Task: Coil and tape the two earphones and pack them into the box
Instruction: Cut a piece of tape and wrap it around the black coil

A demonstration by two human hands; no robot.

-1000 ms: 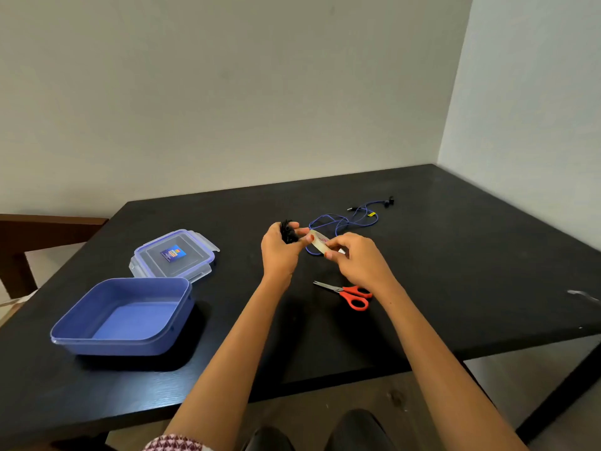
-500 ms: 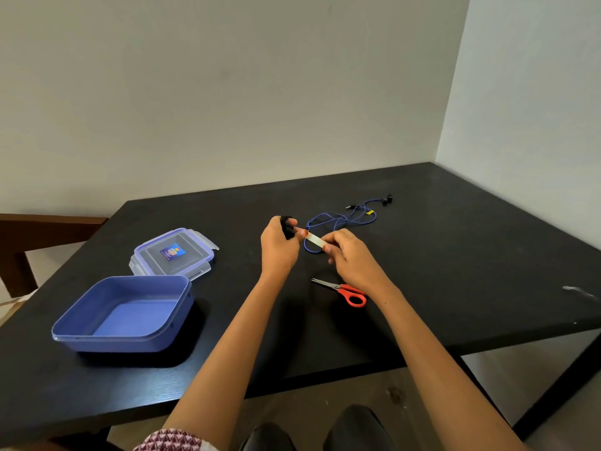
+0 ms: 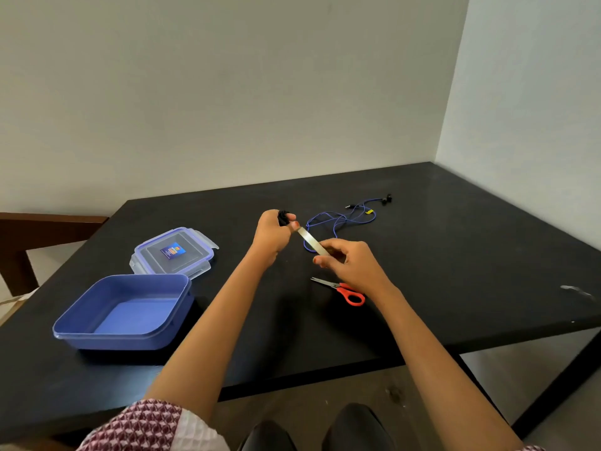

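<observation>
My left hand is closed around a coiled black earphone, whose top sticks out above the fingers. A strip of clear tape stretches from that coil down to my right hand, which holds the tape roll, mostly hidden in the fingers. The blue earphone lies loose and uncoiled on the black table beyond my hands. The open blue box stands at the left, with its clear lid just behind it.
Red-handled scissors lie on the table just below my right hand. A wooden chair stands off the table's left side. A small pale scrap lies near the right edge. Walls close the back and right.
My right hand has pulled away from the left hand toward me and to the right, drawing out a longer strip of tape. The left hand has stayed in place holding the coil.
</observation>
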